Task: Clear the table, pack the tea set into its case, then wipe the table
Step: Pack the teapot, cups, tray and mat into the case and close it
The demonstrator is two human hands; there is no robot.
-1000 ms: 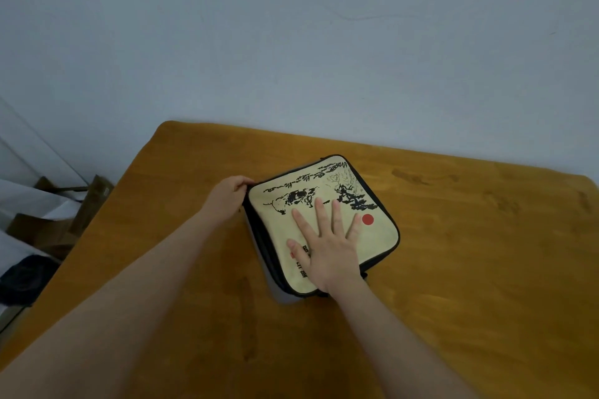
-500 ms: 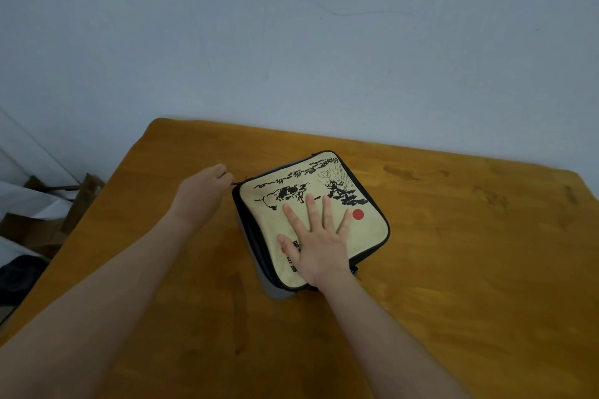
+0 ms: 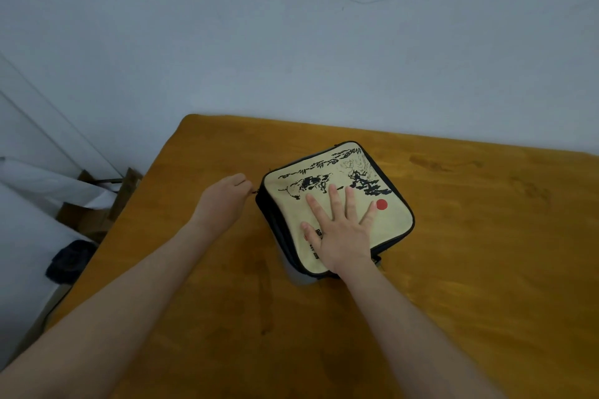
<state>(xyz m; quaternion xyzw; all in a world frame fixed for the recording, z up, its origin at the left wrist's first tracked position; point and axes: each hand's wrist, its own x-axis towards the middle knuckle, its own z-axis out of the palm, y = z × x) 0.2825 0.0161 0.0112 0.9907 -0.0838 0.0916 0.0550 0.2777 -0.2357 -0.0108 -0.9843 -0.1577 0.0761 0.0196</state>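
The square tea set case (image 3: 393,217), beige on top with black ink drawings, a red dot and black piping, lies closed on the wooden table (image 3: 486,269). Flat on its lid rests my right hand (image 3: 340,233), fingers spread and straight. Just off the case's left corner, my left hand (image 3: 223,201) has its fingers curled and pinches a small dark zipper pull (image 3: 255,192). No tea ware is visible; the inside of the case is hidden.
A plain wall runs behind the table's far edge. To the left, below the table edge, stand cardboard boxes (image 3: 94,210), white sheets and a dark object (image 3: 69,261) on a pale surface.
My left hand has drawn a little away from the case's left corner with the zipper pull. The right hand stays pressed on the lid. The camera has shifted, so everything sits further right.
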